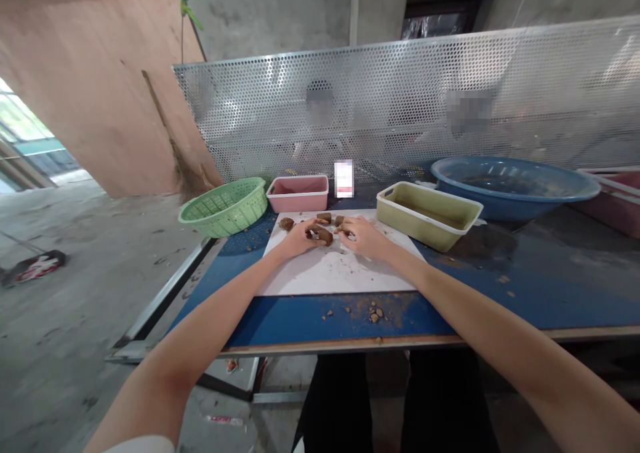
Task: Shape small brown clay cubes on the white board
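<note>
Both my arms reach forward over a white board (pixel 330 276) lying on the blue table (pixel 525 286). My left hand (pixel 300 237) curls its fingers round a brown lump (pixel 323 235) at the board's far end. My right hand (pixel 361 234) rests just right of that lump, fingers bent and touching another brown piece (pixel 341 221). More brown pieces (pixel 287 223) lie at the board's far edge, left of my left hand.
A green basket (pixel 225 206) stands far left, a pink tub (pixel 298 193) behind the board, a yellow-green tub (pixel 427 214) to the right, and a blue basin (pixel 515 185) beyond it. A perforated metal screen (pixel 400 99) backs the table. Brown crumbs (pixel 374 314) lie near the front edge.
</note>
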Demonstrator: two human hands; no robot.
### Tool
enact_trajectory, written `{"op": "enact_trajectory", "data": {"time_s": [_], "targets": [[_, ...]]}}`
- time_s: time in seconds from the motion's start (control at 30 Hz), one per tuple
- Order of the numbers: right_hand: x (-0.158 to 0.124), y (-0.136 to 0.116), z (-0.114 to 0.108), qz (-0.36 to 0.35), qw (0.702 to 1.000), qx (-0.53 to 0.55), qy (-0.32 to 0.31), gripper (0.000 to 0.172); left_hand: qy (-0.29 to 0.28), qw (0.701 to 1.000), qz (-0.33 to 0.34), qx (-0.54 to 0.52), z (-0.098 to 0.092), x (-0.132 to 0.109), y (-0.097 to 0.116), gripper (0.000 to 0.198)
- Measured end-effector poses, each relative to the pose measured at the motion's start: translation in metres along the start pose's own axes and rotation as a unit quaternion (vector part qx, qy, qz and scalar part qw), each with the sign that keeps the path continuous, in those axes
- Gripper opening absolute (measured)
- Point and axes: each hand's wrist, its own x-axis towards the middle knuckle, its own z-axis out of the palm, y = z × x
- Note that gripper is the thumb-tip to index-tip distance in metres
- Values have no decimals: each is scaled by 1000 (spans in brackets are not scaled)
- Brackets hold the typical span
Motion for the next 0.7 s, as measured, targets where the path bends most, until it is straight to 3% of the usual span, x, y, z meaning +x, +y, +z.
{"op": "enact_trajectory", "data": {"time_s": [0.23, 0.37, 0.7], "targets": [[-1, -8, 7, -5, 995, -65, -80, 35, 6, 1000, 22, 2, 0, -1, 1, 58], [-1, -12, 5, -26, 991, -90, -90, 36, 8, 999, 32, 14, 0, -1, 4, 42], [-1, -3, 3, -58, 989, -118, -68, 37, 8, 999, 33, 3, 1, 0, 2, 50]]}}
